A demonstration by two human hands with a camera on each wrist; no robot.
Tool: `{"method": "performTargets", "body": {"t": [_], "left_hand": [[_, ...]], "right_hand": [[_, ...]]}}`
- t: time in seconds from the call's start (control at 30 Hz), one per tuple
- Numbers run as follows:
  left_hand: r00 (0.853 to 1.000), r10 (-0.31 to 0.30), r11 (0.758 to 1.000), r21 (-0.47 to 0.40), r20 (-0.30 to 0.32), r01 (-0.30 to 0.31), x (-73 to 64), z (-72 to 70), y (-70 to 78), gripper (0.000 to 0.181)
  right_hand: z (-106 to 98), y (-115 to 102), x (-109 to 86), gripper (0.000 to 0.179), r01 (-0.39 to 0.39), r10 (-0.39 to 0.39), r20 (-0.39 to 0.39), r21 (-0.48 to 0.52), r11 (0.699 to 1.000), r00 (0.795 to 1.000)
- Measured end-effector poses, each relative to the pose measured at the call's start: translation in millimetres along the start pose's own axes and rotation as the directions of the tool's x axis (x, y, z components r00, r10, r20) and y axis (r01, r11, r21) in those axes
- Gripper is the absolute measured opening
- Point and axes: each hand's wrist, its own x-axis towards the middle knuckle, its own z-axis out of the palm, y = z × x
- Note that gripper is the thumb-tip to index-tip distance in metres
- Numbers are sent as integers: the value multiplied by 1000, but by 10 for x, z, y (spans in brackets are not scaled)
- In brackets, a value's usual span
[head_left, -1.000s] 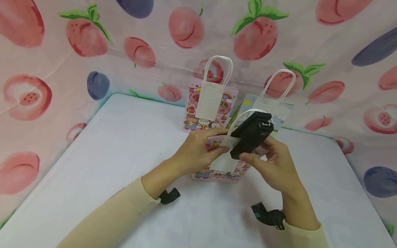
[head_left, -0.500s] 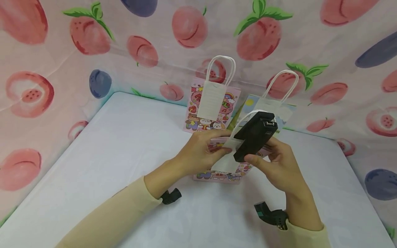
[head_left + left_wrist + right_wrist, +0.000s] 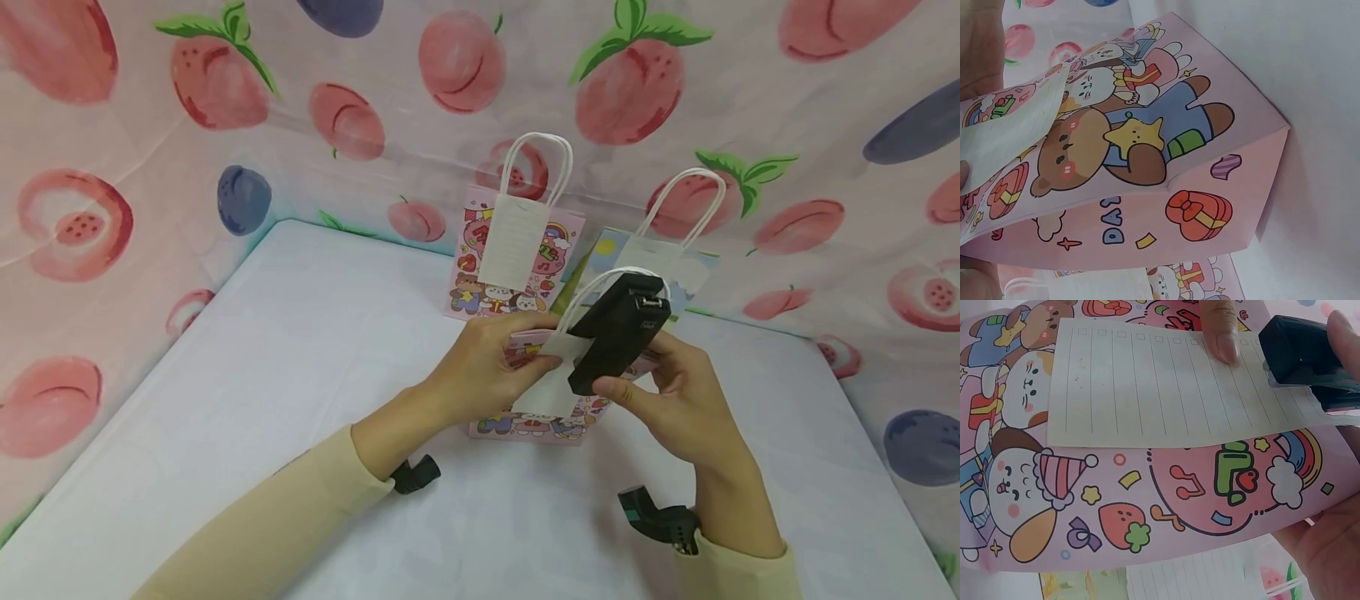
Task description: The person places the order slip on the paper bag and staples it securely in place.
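A pink cartoon paper gift bag point(image 3: 525, 430) stands at the middle of the table. My left hand point(image 3: 480, 371) grips its upper left side, the thumb pressing a white lined paper slip point(image 3: 542, 402) flat against the front. In my right hand point(image 3: 684, 404) is a black stapler point(image 3: 621, 335), slanted over the bag's top edge beside the white handle. The right wrist view shows the stapler's front end point(image 3: 1300, 353) over the slip's upper end, a fingertip of the left hand beside it. The bag's side panel point(image 3: 1204, 219) shows in the left wrist view.
Behind, a second pink bag point(image 3: 465, 287) with a slip on its front leans at the back. To its right is a blue and green bag point(image 3: 606, 250), also with a slip, partly hidden by the stapler. A fruit-print cloth point(image 3: 360, 192) hangs behind the white table point(image 3: 300, 333).
The head view has shifted slightly, so everything sits a little further right. Both hands keep their hold on the bag and the stapler, which have hardly moved.
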Motion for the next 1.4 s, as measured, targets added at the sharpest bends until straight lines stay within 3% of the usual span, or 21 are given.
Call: {"method": "performTargets", "body": {"t": [0.27,0.57,0.73,1.0,1.3,1.4], "left_hand": [[1000,-4,1000,-30,16,4,54,2,47,38],[1000,-22,999,-33,22,22,96,2,78,36],[999,-46,999,0,15,46,109,-11,94,37],[991,-129,990,-51,24,130,111,-34,88,43],[973,-228,967,-113,25,230,62,-138,22,36],[964,-264,956,-126,27,266,35,-216,-20,34]], "right_hand": [[-61,-15,9,37,123,-114,-80,127,984,990],[-86,-67,51,61,218,-184,-158,235,947,970],[-96,-93,83,77,284,-226,-193,371,884,955],[-122,-138,98,70,347,-245,-252,552,758,936],[-172,-251,87,65,420,-293,-302,602,680,907],[-191,-264,69,62,426,-300,-303,603,674,905]]}}
